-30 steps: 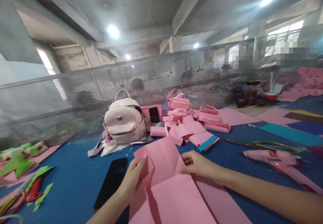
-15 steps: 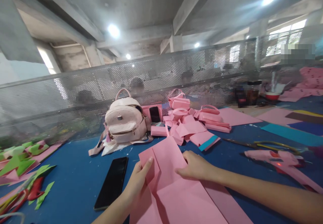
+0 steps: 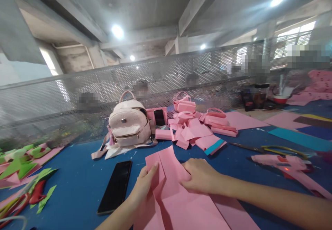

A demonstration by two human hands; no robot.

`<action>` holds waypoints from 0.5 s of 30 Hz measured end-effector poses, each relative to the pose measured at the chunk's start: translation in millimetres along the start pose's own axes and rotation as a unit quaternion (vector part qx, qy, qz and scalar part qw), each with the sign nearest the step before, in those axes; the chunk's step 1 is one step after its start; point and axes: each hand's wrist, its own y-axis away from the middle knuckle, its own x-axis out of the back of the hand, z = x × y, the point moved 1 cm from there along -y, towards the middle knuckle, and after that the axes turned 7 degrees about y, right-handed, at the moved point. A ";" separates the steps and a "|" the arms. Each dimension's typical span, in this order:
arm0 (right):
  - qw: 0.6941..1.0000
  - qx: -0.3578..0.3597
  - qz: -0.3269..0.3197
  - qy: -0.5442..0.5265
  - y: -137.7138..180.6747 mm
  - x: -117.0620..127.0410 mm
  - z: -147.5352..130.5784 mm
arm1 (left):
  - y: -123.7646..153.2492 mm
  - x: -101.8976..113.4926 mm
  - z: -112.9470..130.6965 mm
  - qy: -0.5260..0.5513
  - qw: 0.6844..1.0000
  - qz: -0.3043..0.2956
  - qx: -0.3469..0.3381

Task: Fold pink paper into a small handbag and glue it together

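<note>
A large pink sheet of craft paper (image 3: 185, 202), creased with a folded flap along its left side, is held up between my two hands. My left hand (image 3: 146, 181) pinches the flap at the left edge, thumb on top and fingers behind. On the opposite edge, my right hand (image 3: 199, 174) grips the paper with curled fingers, bending that edge inward. Under the right forearm, another pink sheet (image 3: 234, 211) lies on the blue table (image 3: 80, 174). Just left of my left hand rests a black phone (image 3: 115, 186).
A white backpack (image 3: 129, 122) stands at the back beside a pile of pink paper pieces (image 3: 193, 129). To the right lie scissors (image 3: 280, 150) and a pink glue gun (image 3: 284, 162). Red-handled scissors (image 3: 22, 200) and green scraps (image 3: 19, 167) are at left. Metal mesh (image 3: 160, 74) runs behind.
My right hand has moved slightly down and left, bending the paper's right edge further inward. The paper's top has dropped a little. My left hand keeps its pinch.
</note>
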 end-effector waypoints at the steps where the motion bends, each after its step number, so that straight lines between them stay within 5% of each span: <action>1: 1.000 0.001 0.000 0.008 -0.2 0.3 -1.0 | -0.1 0.0 -0.4 -0.001 1.000 -0.001 -0.002; 15: 0.997 0.052 -0.011 -0.051 -6.8 11.3 9.2 | 4.5 -1.1 8.1 0.019 0.999 -0.048 0.001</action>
